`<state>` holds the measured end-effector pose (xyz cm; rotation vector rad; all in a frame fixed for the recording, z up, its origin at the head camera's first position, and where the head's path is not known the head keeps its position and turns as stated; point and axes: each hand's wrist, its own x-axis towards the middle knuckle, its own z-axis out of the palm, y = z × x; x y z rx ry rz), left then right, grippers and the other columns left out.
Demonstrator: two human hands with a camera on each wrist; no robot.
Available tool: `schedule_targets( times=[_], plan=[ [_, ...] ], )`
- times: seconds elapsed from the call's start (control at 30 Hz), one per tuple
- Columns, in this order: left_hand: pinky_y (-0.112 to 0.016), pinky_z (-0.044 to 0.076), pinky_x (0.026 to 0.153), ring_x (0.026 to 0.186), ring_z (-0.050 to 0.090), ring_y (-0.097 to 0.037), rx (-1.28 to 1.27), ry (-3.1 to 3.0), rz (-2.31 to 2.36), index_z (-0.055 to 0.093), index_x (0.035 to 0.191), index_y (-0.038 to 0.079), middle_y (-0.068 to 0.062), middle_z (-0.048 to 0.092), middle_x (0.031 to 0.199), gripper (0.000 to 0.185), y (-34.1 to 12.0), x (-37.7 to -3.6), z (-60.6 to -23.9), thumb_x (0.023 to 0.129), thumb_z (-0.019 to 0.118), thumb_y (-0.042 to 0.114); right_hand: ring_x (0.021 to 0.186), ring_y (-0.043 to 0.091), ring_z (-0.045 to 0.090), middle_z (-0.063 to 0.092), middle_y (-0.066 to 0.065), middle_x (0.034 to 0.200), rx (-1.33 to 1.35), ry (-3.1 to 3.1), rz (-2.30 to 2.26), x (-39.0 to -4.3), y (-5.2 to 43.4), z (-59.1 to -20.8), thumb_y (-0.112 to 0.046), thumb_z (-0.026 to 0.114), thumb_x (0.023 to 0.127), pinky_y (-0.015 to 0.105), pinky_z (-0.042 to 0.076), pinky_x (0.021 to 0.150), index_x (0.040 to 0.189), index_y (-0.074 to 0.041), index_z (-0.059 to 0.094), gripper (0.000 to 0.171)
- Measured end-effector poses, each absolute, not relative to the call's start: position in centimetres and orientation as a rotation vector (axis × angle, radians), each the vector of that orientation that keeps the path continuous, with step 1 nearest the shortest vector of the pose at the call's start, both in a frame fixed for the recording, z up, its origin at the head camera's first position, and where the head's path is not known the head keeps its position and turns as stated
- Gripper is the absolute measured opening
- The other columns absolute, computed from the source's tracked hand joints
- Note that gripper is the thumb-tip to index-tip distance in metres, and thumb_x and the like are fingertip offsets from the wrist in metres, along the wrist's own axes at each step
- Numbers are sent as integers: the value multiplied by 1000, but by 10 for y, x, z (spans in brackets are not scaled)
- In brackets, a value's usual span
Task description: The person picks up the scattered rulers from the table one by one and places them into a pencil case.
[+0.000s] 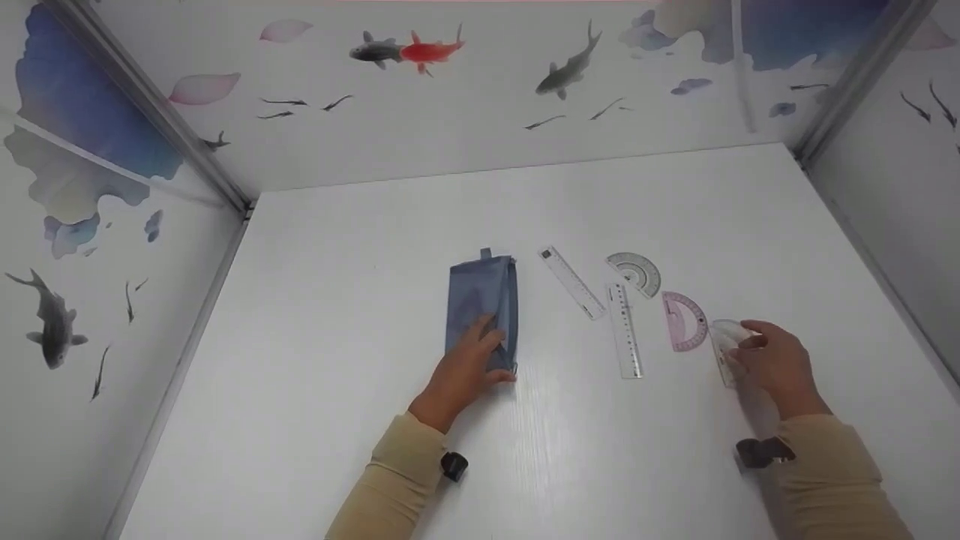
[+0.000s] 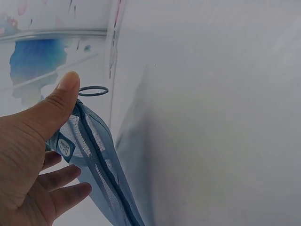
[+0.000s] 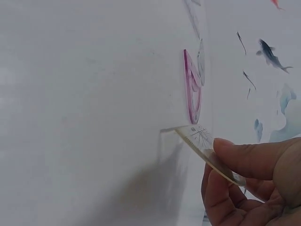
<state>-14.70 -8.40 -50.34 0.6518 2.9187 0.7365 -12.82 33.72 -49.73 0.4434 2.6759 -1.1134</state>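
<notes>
A blue pencil pouch (image 1: 472,300) with mesh and a zip lies on the table. My left hand (image 1: 463,367) rests on its near end, fingers over the top and thumb along the near corner; a small ring (image 2: 94,91) sticks out by the thumb. At the right, my right hand (image 1: 776,364) pinches a clear protractor (image 3: 202,141) between thumb and fingers, tilted up from the table. Left of it lie a pink protractor (image 1: 694,322), another clear protractor (image 1: 641,271) and two clear rulers, one slanted (image 1: 571,283) and one nearly upright in view (image 1: 625,331).
The white table (image 1: 337,300) is bounded by printed panels at the back (image 1: 480,135), left (image 1: 172,247) and right (image 1: 885,165). Dark wrist devices sit on the left wrist (image 1: 454,466) and the right wrist (image 1: 763,453).
</notes>
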Motion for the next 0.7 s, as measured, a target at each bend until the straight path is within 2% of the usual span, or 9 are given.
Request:
schedule_targets(
  times=[0.23,0.4,0.7],
  plan=[
    [-39,51,91,128,48,-35,666,2923,720,53,131,13,-14,33,152,63,-83,-149,-506,78,77,38,102,41,58,54,34,119,369,2743,-1125,-133,334,-494,-7,58,93,23,47,65,141,12,35,56],
    [-38,53,87,126,50,-34,703,2923,749,53,130,12,-14,34,151,62,-82,-148,-507,78,77,37,104,43,55,54,33,118,339,2775,-1128,-139,328,-488,-5,59,93,22,45,64,140,12,35,56],
    [-38,53,86,124,52,-35,692,2925,761,53,130,12,-15,34,151,62,-86,-147,-506,78,77,36,108,43,54,55,30,114,253,2811,-1171,-155,299,-481,-4,57,93,26,44,69,140,9,39,52]
  ],
)
